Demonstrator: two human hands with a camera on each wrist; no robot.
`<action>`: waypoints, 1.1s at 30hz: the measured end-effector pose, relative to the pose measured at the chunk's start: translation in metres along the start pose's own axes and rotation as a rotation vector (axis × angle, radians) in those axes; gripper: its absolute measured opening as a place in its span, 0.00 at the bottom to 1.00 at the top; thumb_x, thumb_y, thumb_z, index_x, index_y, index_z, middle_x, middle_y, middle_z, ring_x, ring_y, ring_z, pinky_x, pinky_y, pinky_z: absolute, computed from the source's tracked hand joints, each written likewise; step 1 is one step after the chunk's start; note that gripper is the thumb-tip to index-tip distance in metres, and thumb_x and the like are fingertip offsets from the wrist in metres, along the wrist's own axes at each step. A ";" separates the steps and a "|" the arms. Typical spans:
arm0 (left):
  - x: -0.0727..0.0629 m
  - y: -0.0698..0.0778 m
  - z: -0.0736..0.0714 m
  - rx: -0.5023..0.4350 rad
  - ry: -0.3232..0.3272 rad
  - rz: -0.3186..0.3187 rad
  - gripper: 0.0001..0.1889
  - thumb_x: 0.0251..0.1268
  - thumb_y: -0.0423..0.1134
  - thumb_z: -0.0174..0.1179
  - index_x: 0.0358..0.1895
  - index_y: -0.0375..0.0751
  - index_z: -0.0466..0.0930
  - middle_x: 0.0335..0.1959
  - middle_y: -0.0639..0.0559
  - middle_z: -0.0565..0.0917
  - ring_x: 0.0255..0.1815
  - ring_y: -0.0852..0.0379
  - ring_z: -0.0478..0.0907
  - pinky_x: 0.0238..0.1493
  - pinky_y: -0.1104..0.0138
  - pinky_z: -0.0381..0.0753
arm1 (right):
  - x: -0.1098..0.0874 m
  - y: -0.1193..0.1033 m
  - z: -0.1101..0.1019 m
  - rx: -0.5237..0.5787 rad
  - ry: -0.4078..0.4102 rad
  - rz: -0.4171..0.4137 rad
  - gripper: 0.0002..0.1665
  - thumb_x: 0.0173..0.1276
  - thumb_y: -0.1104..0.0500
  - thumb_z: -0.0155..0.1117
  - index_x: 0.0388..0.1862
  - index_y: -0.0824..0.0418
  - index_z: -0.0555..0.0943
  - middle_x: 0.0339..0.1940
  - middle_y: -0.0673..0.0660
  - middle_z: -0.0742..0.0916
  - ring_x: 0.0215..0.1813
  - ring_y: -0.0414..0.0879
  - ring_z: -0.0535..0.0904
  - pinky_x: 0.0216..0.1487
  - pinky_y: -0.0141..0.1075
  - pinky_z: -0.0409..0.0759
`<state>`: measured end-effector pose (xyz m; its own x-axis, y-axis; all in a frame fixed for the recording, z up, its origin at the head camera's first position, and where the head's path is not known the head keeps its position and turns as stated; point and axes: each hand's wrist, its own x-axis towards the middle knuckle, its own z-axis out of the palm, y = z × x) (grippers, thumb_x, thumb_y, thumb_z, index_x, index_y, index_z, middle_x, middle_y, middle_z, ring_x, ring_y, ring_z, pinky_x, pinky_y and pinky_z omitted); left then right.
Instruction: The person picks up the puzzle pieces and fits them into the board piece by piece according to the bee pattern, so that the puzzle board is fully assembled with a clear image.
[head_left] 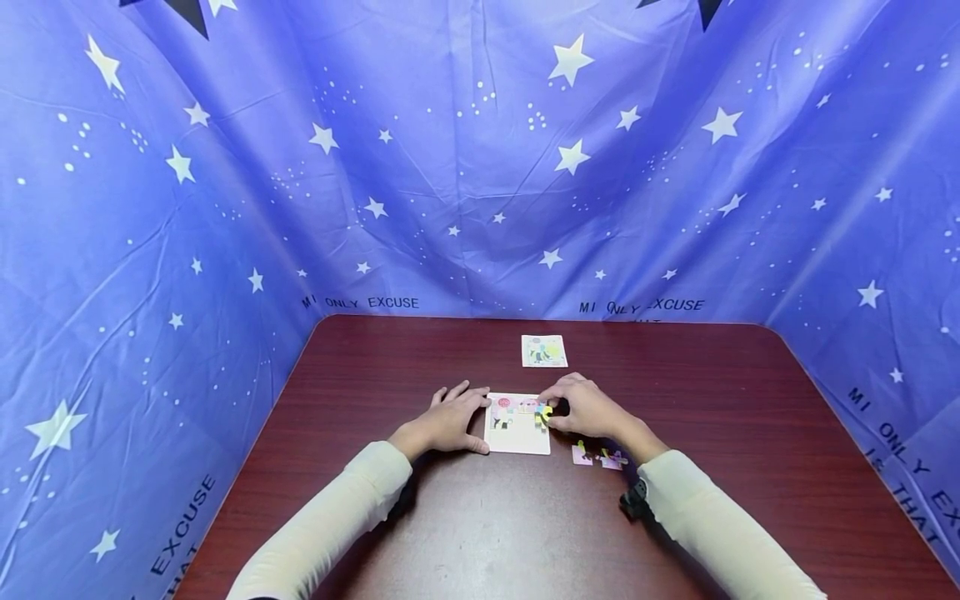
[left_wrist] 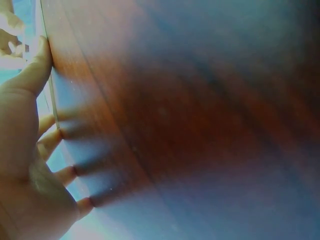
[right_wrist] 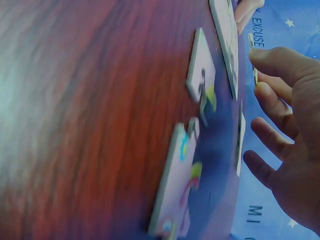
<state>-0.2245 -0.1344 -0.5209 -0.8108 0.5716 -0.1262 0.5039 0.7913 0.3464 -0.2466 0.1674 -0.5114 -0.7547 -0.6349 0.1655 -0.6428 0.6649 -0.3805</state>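
Note:
A square white puzzle board (head_left: pixel 517 440) lies on the table, several picture pieces set along its upper part. My left hand (head_left: pixel 450 423) steadies the board's left side, fingers spread and thumb near the lower corner. Between thumb and fingertips, my right hand (head_left: pixel 588 408) pinches a yellow-and-black puzzle piece (head_left: pixel 543 417) over the board's right edge. The right wrist view shows this puzzle piece (right_wrist: pixel 251 40) edge-on, raised off the table. Two loose puzzle pieces (right_wrist: pixel 172 185) lie below the right hand; one is pink with a yellow part (head_left: pixel 582 453).
A small square picture card (head_left: pixel 544 352) with a bee-like figure lies behind the board. The dark red wooden table (head_left: pixel 375 358) is enclosed by a blue star-printed curtain (head_left: pixel 450 167) at the back and sides.

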 end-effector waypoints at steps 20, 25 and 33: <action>0.000 -0.002 0.001 0.001 0.000 -0.006 0.45 0.53 0.67 0.70 0.73 0.50 0.69 0.81 0.53 0.62 0.84 0.38 0.50 0.74 0.34 0.53 | 0.021 -0.026 0.021 -0.039 -0.038 0.005 0.21 0.54 0.52 0.76 0.49 0.53 0.89 0.31 0.43 0.82 0.51 0.48 0.77 0.48 0.42 0.70; 0.001 -0.002 0.000 0.003 0.001 -0.001 0.45 0.53 0.68 0.69 0.73 0.50 0.69 0.81 0.53 0.62 0.84 0.37 0.50 0.74 0.33 0.53 | 0.024 -0.030 0.023 -0.042 -0.046 0.021 0.21 0.55 0.52 0.76 0.50 0.53 0.89 0.32 0.43 0.83 0.52 0.48 0.77 0.49 0.43 0.70; 0.001 -0.001 0.002 0.012 0.007 0.004 0.45 0.53 0.67 0.70 0.73 0.50 0.69 0.81 0.52 0.63 0.83 0.37 0.51 0.74 0.33 0.53 | 0.024 -0.033 0.025 -0.034 -0.044 0.026 0.21 0.54 0.52 0.77 0.50 0.52 0.89 0.39 0.47 0.88 0.55 0.49 0.78 0.51 0.45 0.72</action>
<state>-0.2251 -0.1345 -0.5235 -0.8106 0.5736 -0.1181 0.5110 0.7913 0.3359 -0.2401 0.1204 -0.5179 -0.7653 -0.6332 0.1159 -0.6276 0.6940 -0.3528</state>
